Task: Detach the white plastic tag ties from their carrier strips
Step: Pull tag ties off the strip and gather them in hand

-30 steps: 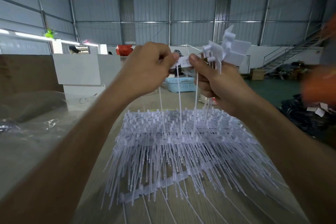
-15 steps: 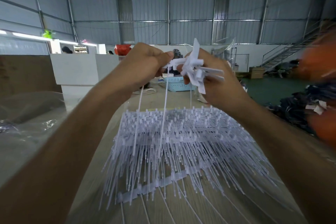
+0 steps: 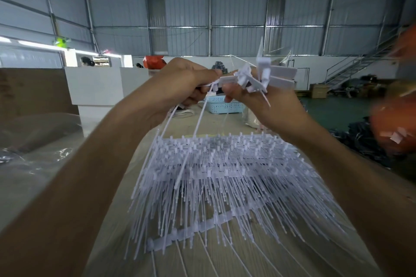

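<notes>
- Left hand [image 3: 182, 83]: raised above the table, fingers curled, pinching the top of a white tag tie [image 3: 200, 117] whose strand hangs down toward the pile.
- Right hand [image 3: 258, 101]: just beside the left, gripping a bunch of white carrier strips [image 3: 265, 76] with flat tags fanned out above the knuckles.
- Pile of tag ties [image 3: 225, 175]: lying on the wooden table [image 3: 247, 258] under both hands.
- Pale blue basket [image 3: 222, 105]: farther back on the table.
</notes>
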A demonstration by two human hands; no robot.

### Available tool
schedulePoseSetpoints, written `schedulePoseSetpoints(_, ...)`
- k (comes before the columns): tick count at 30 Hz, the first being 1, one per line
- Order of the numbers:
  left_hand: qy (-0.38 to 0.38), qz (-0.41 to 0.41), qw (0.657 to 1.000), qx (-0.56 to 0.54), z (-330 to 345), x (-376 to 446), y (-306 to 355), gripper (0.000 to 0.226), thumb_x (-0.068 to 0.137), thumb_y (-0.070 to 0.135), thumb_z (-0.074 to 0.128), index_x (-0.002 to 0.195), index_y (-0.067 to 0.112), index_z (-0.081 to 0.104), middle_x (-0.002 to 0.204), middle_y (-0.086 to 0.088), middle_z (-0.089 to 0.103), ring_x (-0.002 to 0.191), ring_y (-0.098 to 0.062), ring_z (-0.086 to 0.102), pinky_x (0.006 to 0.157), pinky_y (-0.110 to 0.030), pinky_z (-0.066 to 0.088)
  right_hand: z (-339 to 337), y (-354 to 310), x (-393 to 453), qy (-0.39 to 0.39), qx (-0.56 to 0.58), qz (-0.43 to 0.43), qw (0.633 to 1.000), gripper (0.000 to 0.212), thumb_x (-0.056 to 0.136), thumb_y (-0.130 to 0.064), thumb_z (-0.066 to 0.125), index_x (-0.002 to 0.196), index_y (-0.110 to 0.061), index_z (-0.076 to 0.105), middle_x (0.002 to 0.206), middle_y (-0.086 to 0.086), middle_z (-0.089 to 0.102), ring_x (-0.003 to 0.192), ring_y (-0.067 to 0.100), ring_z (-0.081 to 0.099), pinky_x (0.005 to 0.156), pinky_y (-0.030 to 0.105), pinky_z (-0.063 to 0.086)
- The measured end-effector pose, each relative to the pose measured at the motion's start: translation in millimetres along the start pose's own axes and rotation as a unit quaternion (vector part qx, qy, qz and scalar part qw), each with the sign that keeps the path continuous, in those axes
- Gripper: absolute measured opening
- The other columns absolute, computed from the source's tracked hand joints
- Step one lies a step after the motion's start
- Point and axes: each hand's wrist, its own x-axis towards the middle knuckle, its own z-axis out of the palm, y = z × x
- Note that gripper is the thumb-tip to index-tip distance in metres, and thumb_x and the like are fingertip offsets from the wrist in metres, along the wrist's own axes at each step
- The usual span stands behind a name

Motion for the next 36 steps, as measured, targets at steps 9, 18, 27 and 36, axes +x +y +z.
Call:
schedulePoseSetpoints(9,0.008,0.017,1.000,0.014,1.0,-0.2,0.1,0.046,0.096,0.029,0.064,0.054,0.017,0.051,0.050,0.004,0.037,0.043,-0.009,0.031,0.044,-0.019,0.026,-0.6,1.7,-1.1,0.017,0.022,-0.020,0.999,0.021,0.096,-0.031,0.067,0.081,-0.017,0.073,0.071,-0.001,0.071,0.064,-0.008,0.061,0.060,0.008,0.042)
schedulePoseSetpoints(18,0.062,0.057,0.995,0.058,-3.6,0.9,-0.8,0.049,0.091,0.029,0.071,0.046,0.019,0.053,0.046,0.005,0.041,0.044,-0.009,0.035,0.046,-0.016,0.032,1.1,1.1,-1.4,-0.001,0.002,-0.015,1.000,0.022,0.099,-0.029,0.060,0.084,-0.016,0.071,0.072,0.004,0.071,0.064,-0.006,0.063,0.062,0.004,0.045)
schedulePoseSetpoints(27,0.101,0.082,0.987,0.096,-9.8,-2.6,1.8,0.034,0.100,0.030,0.058,0.071,0.014,0.067,0.054,0.013,0.060,0.055,-0.004,0.052,0.060,-0.017,0.042,2.1,0.1,-2.3,-0.005,0.060,-0.015,0.998,0.011,0.094,-0.019,0.068,0.088,-0.026,0.063,0.055,-0.031,0.060,0.052,-0.017,0.056,0.049,0.001,0.040)
schedulePoseSetpoints(36,-0.049,0.087,0.983,0.155,-12.1,-12.7,1.9,0.031,0.097,0.005,0.059,0.091,0.033,0.073,0.081,0.018,0.069,0.073,-0.002,0.064,0.067,-0.019,0.050,1.6,7.4,5.2,0.092,0.038,0.020,0.995,0.010,0.095,-0.029,0.068,0.086,-0.030,0.064,0.062,-0.020,0.064,0.055,-0.008,0.057,0.050,0.009,0.044)
